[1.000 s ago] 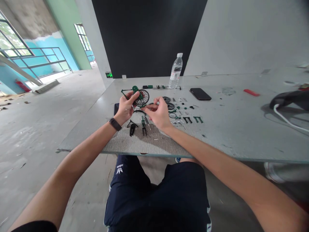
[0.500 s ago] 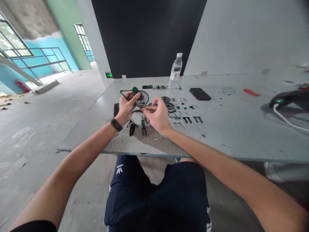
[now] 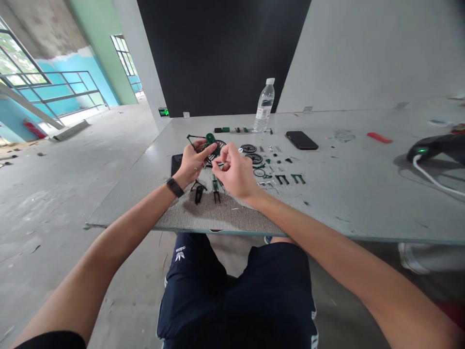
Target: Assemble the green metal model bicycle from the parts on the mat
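Observation:
My left hand grips a partly built green model bicycle with a spoked wheel, lifted just above the table. My right hand is close beside it, fingers pinched on a small part too tiny to name, almost touching the model. Under both hands lies a grey mat with a black fork piece and a green part. To the right of my hands, loose wheels and several small green and black pieces are spread out.
A water bottle stands at the back of the grey table. A black phone and a red object lie to the right. A dark device with a white cable sits at the far right.
My right hand has risen and moved left toward the model, its pinch now beside the wheel. My left hand turned the model slightly and brought it nearer.

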`<action>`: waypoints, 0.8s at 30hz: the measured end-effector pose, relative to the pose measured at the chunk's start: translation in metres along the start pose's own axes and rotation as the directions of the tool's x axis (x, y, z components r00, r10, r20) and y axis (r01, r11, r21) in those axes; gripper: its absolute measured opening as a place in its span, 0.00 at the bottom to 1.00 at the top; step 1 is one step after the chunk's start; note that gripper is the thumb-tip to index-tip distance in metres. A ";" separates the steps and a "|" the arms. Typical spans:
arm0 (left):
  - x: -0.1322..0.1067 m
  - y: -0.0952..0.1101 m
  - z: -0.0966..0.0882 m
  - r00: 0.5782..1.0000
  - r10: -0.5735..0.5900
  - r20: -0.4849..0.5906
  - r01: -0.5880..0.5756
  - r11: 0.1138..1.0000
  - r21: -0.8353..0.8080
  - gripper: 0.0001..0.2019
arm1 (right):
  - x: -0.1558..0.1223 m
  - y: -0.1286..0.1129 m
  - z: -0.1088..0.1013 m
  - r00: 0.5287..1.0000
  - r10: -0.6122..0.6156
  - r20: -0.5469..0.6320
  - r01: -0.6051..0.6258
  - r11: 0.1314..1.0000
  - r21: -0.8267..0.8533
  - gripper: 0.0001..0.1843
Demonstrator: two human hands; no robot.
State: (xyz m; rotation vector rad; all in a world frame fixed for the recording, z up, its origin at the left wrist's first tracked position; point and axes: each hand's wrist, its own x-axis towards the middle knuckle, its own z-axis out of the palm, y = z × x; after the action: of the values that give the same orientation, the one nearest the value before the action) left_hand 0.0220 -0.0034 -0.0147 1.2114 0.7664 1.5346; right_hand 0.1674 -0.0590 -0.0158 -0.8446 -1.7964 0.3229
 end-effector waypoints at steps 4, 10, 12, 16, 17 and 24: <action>0.000 -0.004 0.002 0.997 0.075 -0.018 -0.074 0.997 0.032 0.13 | -0.001 -0.002 0.003 0.991 -0.101 0.084 0.107 0.992 -0.073 0.10; 0.000 -0.010 0.004 0.987 0.134 -0.083 -0.122 0.983 0.141 0.14 | -0.003 0.002 0.007 0.971 -0.192 0.141 0.217 0.958 -0.189 0.09; 0.002 -0.012 0.003 0.985 0.158 -0.070 -0.147 0.978 0.146 0.14 | -0.001 0.006 0.008 0.979 -0.184 0.088 0.199 0.958 -0.207 0.10; 0.004 -0.012 0.000 0.993 0.102 -0.066 -0.099 0.994 0.051 0.14 | 0.003 0.010 0.005 0.998 -0.062 -0.027 0.059 0.993 -0.106 0.13; 0.005 -0.012 -0.001 0.994 0.084 -0.066 -0.083 0.996 0.018 0.14 | 0.004 0.010 0.004 0.999 -0.028 -0.045 0.025 0.997 -0.079 0.14; 0.006 -0.011 -0.003 0.999 -0.008 -0.045 0.004 0.997 -0.073 0.12 | 0.006 0.008 0.001 0.997 0.013 -0.070 -0.017 0.998 -0.055 0.16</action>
State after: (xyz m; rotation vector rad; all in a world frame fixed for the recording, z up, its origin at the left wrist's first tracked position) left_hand 0.0225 0.0062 -0.0230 1.1228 0.7362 1.5766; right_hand 0.1690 -0.0490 -0.0167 -0.8988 -1.7415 0.2511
